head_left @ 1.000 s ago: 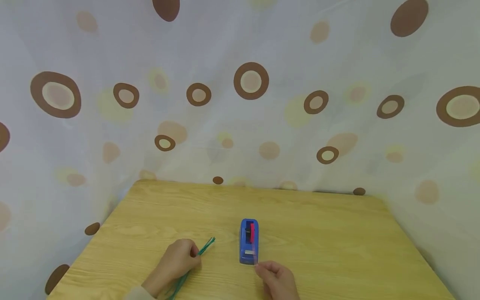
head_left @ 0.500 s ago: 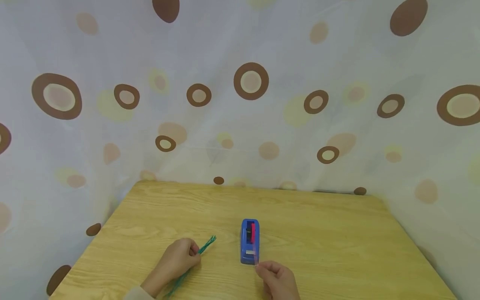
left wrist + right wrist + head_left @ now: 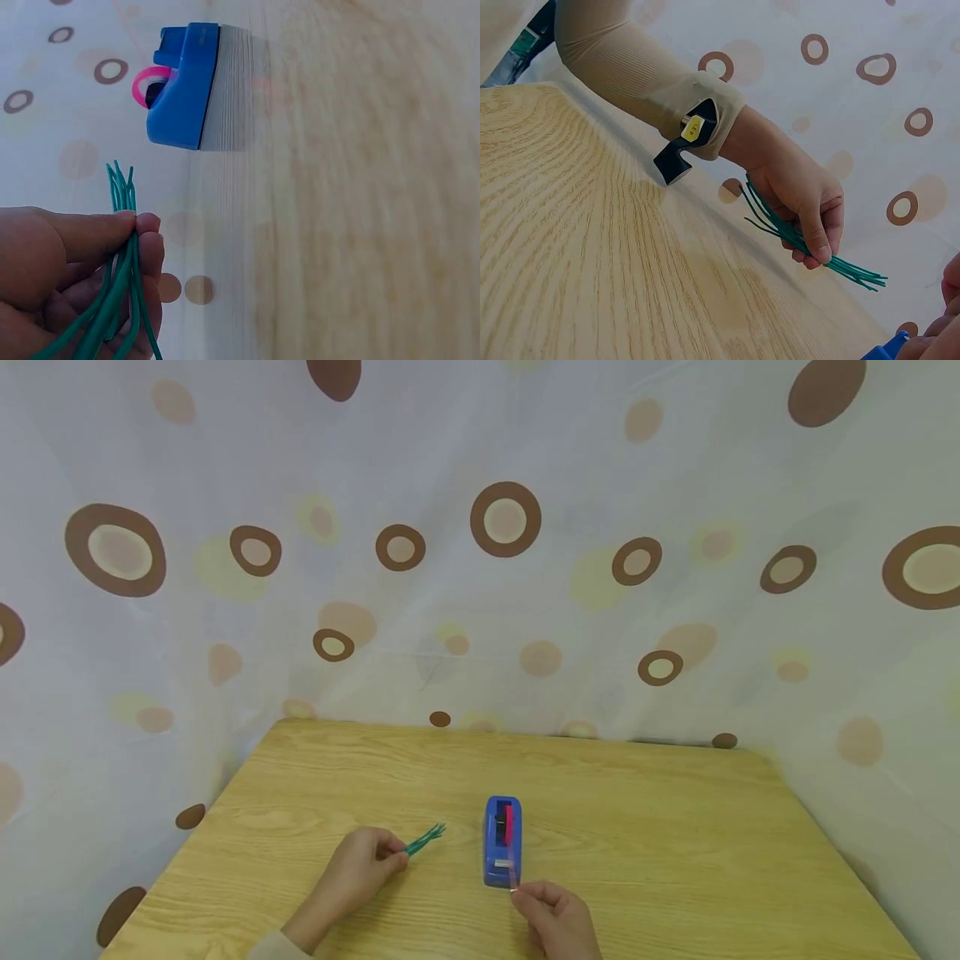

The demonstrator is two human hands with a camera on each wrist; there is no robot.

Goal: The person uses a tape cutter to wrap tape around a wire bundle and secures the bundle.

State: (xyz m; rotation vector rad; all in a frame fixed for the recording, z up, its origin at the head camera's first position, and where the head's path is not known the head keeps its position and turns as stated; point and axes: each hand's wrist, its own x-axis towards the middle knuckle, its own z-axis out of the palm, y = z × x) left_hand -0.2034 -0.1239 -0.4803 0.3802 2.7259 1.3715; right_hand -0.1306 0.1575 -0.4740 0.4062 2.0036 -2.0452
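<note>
Between thumb and fingertips my left hand (image 3: 360, 870) pinches a bundle of thin green wires (image 3: 112, 300). Their short ends fan out past the fingertips in the left wrist view, while the longer tails run back under the palm. A blue tape dispenser (image 3: 490, 847) with a pink-cored roll (image 3: 509, 825) stands on the table, right of the wires. My right hand (image 3: 557, 917) pinches the free end of a clear tape strip (image 3: 513, 878), which stretches from the dispenser's front. The right wrist view catches only some fingers of that hand, beside a corner of blue.
The light wood table (image 3: 675, 827) reaches back to a pale curtain (image 3: 570, 443) printed with brown rings and dots. Curtain also hangs along both sides. A dark strap with a yellow label (image 3: 694, 129) is on the left wrist.
My left hand has shifted slightly up and to the right with the green wires, and their tails no longer show below it. The right hand stays nearly still on the tape.
</note>
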